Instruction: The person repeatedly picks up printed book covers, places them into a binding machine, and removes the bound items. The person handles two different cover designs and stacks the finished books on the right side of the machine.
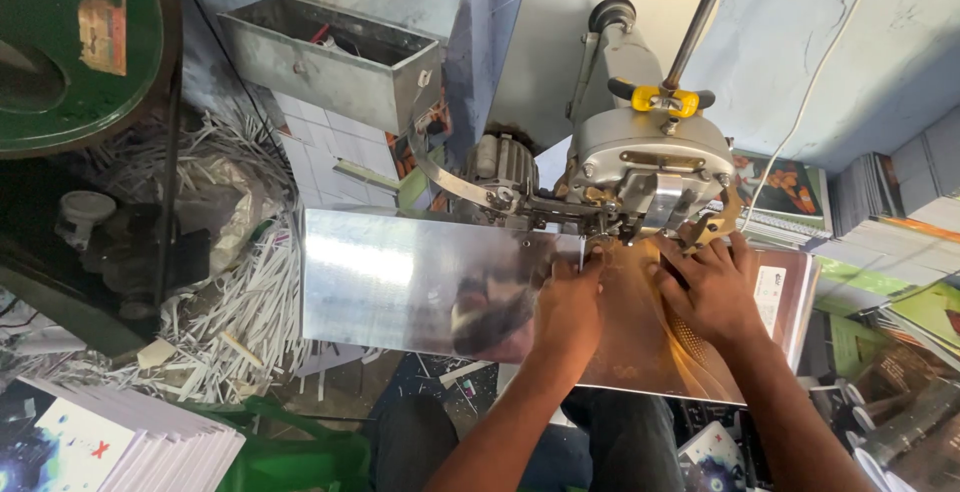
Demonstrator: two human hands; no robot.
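Head view, looking down: a thin booklet with a glossy brown-orange cover lies flat on a shiny metal tabletop, its far edge pushed under the head of a grey metal stitching machine. Light glares off the cover, and a pale label shows near its right edge. Both hands press down on the booklet. The left hand lies flat with fingers together, fingertips pointing at the machine head, resting where the booklet's left edge meets the metal plate. The right hand lies palm down with fingers spread, fingertips almost under the machine head. Neither hand grips anything; they sit side by side, slightly apart, with the booklet beneath them and stretching out to the right. Shredded paper strips are heaped left of the tabletop, and stacks of printed booklets stand at the right.
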